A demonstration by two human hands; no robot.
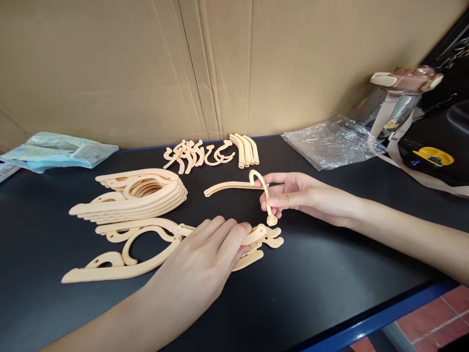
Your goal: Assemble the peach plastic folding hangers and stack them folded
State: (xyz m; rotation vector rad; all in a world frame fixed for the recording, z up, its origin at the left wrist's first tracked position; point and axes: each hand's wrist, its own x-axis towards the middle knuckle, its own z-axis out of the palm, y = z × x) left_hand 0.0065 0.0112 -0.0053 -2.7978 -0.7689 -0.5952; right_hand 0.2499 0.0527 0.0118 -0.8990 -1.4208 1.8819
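My right hand pinches a cream plastic hanger hook between thumb and fingers, its curved end up and its knobbed end down. Behind those fingers runs a slim curved bar; whether they touch it I cannot tell. Closed over the jointed middle of a cream folding hanger is my left hand, which hides part of it. Short notched ends stick out to the right of the left hand, just below the hook. Beyond the left wrist lies a stack of matching hanger arms.
Several loose hooks and a bundle of curved bars lie at the table's back. A blue-white packet is far left. Clear plastic film, a strapped bottle and a black item with a yellow part stand right.
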